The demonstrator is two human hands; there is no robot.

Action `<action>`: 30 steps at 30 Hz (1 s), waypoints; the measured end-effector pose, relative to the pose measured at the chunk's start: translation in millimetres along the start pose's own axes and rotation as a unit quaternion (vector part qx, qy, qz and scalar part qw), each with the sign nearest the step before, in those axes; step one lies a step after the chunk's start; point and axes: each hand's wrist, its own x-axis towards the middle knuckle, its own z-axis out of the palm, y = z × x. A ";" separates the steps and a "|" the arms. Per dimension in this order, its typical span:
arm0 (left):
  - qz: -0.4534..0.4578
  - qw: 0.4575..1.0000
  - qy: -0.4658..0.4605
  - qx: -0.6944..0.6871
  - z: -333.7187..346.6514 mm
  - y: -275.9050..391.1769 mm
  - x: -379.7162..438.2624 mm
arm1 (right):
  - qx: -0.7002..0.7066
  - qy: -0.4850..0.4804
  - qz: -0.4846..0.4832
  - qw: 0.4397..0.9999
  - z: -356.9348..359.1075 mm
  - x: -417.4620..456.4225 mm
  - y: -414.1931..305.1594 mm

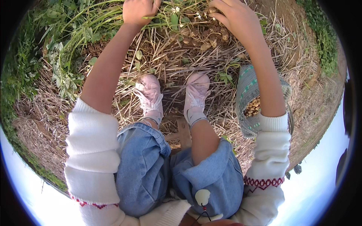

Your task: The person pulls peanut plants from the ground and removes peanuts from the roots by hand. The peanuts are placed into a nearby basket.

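Pulled peanut plants with green stems lie across the top of the view, their roots bearing soil-covered peanut pods. My left hand is closed around a bunch of the stems at the top edge. To its right, my right hand has its thumb and forefinger around a peanut pod among the roots; its upper part is cut off by the frame. A grey-green woven basket, partly hidden by my right forearm, holds many loose peanuts.
Dry straw covers the soil around my pink shoes. Part of a wooden stool shows between my legs. Leafy plants stand at the left, and more greenery grows at the upper right.
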 end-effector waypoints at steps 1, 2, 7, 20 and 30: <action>-0.001 1.000 0.014 0.005 1.8 -1.6 -0.9 | 0.099 0.038 0.065 0.992 2.6 0.2 -3.6; -0.003 1.000 0.027 0.010 5.4 -3.2 -2.2 | 0.197 0.074 0.129 0.969 4.8 -0.1 -9.3; -0.022 1.000 0.017 -0.010 2.0 -3.1 -1.4 | 0.477 0.229 0.216 0.821 30.5 -30.6 -15.7; -0.022 1.000 0.007 -0.003 2.3 0.2 0.2 | 0.522 0.328 0.261 0.743 -12.1 -71.1 -12.1; -0.004 0.999 0.033 0.001 0.2 0.0 0.7 | -0.114 -0.040 0.361 0.925 -92.8 -255.1 -26.6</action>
